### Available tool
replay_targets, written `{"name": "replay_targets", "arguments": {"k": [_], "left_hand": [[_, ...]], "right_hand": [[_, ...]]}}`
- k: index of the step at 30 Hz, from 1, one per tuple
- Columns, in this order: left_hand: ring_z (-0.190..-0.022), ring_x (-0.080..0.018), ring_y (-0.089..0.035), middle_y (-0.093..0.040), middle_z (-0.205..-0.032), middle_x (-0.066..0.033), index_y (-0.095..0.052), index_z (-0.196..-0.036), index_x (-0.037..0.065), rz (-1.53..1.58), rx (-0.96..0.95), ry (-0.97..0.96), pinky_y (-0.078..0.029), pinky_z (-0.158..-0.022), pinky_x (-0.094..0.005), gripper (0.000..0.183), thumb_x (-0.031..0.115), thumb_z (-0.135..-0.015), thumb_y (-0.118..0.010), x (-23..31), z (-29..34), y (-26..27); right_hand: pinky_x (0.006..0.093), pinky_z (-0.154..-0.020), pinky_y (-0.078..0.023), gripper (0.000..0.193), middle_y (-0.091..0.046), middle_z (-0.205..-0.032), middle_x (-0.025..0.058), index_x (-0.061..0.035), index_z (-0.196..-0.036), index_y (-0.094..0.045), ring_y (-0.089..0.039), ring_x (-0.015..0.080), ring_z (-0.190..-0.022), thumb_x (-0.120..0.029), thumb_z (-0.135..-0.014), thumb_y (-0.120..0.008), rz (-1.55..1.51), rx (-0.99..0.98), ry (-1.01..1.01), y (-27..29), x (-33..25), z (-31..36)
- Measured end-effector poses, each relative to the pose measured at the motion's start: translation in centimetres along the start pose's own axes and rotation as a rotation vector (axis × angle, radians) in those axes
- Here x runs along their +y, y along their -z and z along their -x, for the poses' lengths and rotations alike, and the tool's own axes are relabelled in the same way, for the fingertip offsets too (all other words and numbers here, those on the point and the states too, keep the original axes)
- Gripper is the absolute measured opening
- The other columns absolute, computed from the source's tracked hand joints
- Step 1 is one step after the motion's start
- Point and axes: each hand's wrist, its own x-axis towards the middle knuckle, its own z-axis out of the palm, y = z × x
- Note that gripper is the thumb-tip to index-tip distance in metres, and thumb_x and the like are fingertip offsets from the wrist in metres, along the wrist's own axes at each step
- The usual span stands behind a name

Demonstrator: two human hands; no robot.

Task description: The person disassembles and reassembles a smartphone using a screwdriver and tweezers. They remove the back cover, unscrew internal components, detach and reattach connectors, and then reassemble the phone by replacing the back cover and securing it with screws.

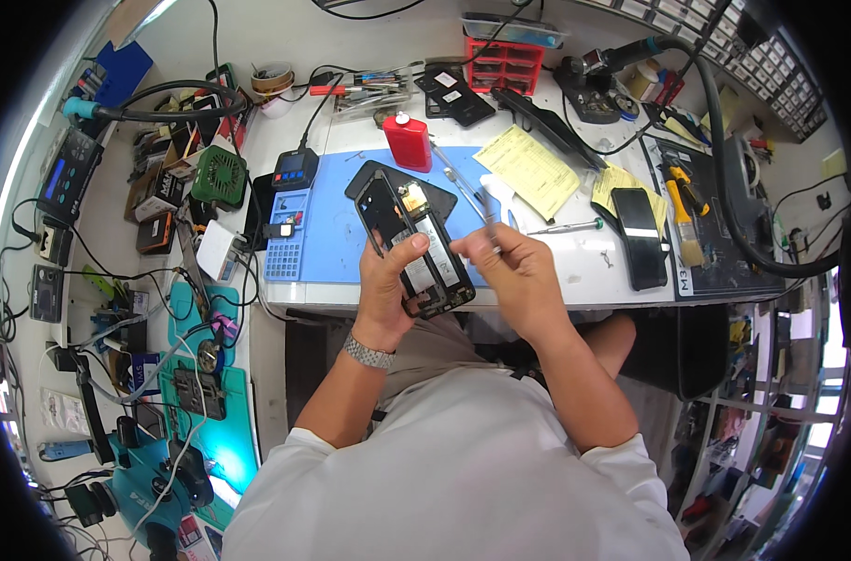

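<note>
My left hand (pixel 385 280) grips an opened smartphone (pixel 437 269) over the front edge of the bench. Its battery and inner parts face up, and a thin black frame (pixel 381 217) stands along its left side, under my thumb. My right hand (pixel 519 276) is closed on a slim metal tool (pixel 490 224), its fingers next to the phone's right edge; the tool's exact kind is unclear. Behind the phone, a dark flat panel (pixel 437 190) lies on the blue mat (pixel 337 215). Farther back on that mat stands a red bottle (pixel 408 145) with a white cap.
To the right lie a screwdriver (pixel 564 226), a dark phone (pixel 640 238), yellow papers (pixel 528 171) and a yellow-handled brush (pixel 685 224). At left are a small black device (pixel 295 168), a green fan (pixel 221 177) and several cables. A black hose (pixel 725 187) arches over the right side.
</note>
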Motion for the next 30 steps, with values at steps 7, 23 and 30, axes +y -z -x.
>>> {"name": "replay_targets", "arguments": {"k": [7,23,30], "left_hand": [[-0.107,-0.0253,-0.08,-0.074,-0.121,-0.013,-0.057,-0.143,0.001,0.085,-0.099,0.015,-0.07,-0.089,-0.0411,0.063,0.016,-0.089,-0.087,1.0,0.8,-1.3],[-0.105,-0.0181,-0.076,-0.072,-0.12,-0.0093,-0.054,-0.142,0.004,0.098,-0.039,0.003,-0.067,-0.09,-0.0354,0.064,0.011,-0.088,-0.088,0.0,0.8,0.5],[-0.129,-0.0366,-0.074,-0.069,-0.139,-0.0241,-0.047,-0.154,-0.002,0.013,-0.128,-0.031,-0.067,-0.104,-0.0504,0.083,0.025,-0.086,-0.086,-0.2,0.6,0.7]], "right_hand": [[0.0224,-0.069,-0.041,0.03,-0.065,-0.094,-0.003,-0.0001,-0.119,-0.077,-0.048,0.004,-0.075,-0.029,-0.115,-0.069,0.075,0.179,0.118,0.0,-0.7,-1.5],[0.0243,-0.073,-0.043,0.022,-0.071,-0.111,0.0025,-0.0009,-0.108,-0.076,-0.054,0.0063,-0.081,-0.019,-0.116,-0.065,0.078,0.01,0.244,-2.1,0.5,-0.3],[0.0281,-0.08,-0.053,0.042,-0.074,-0.112,0.0075,-0.0023,-0.11,-0.07,-0.061,0.0112,-0.086,-0.037,-0.123,-0.049,-0.145,0.274,0.334,0.4,1.7,-3.0]]}}
